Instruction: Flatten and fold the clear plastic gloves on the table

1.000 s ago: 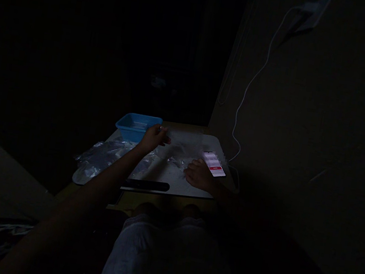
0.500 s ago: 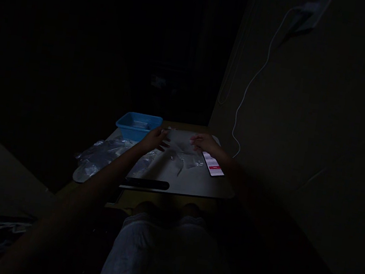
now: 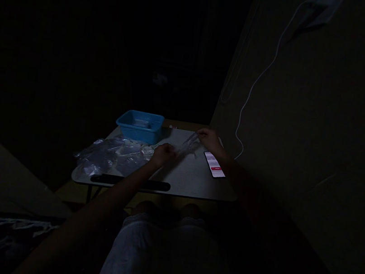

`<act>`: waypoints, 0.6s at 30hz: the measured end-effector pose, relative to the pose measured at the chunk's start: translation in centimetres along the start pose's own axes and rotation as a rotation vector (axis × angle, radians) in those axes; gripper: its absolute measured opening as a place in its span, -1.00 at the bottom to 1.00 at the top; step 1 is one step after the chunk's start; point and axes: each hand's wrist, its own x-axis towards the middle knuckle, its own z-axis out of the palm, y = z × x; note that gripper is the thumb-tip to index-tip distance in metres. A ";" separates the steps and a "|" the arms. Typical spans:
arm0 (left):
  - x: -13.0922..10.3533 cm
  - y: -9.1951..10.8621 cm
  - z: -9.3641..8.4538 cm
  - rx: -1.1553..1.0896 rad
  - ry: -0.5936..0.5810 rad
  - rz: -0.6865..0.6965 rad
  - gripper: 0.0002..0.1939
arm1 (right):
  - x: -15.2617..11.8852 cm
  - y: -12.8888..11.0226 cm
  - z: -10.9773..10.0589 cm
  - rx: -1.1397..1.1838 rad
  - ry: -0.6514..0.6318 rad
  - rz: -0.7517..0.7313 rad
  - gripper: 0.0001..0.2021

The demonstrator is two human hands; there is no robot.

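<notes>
A thin clear plastic bag (image 3: 187,144) stretches slantwise between my two hands, above the white folding table (image 3: 193,180). My left hand (image 3: 163,155) pinches its lower left end, fingers closed. At the upper right end, my right hand (image 3: 207,138) grips it between thumb and fingers. The room is dim, so the bag's exact shape is hard to make out. More clear plastic bags (image 3: 111,156) lie crumpled in a heap on the table's left side, left of my left hand.
A blue plastic basin (image 3: 142,133) stands at the table's back left with something pale inside. A lit phone (image 3: 214,165) lies on the right, near my right forearm. A white cable (image 3: 252,88) hangs down the right wall. A black slot (image 3: 158,186) runs along the front edge.
The clear plastic lying on the table between my hands is now lifted and held taut. My left hand moved right and nearer, and its spread fingers closed. My right hand rose slightly.
</notes>
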 end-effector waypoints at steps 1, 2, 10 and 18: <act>-0.1 -0.2 0.2 0.009 0.031 -0.017 -0.82 | -0.2 0.1 0.1 0.003 -0.002 -0.018 -0.81; -0.2 -0.4 0.3 0.010 0.052 -0.033 -0.86 | -0.4 0.2 0.2 0.009 -0.001 -0.030 -0.80; -1.4 -1.0 -0.1 -0.056 0.082 -0.169 -0.86 | -1.4 1.5 1.0 0.169 -0.012 0.012 -0.86; -2.1 -1.0 -0.6 -0.126 0.133 -0.277 -0.89 | -2.0 3.7 2.2 0.022 -0.096 -0.012 -0.52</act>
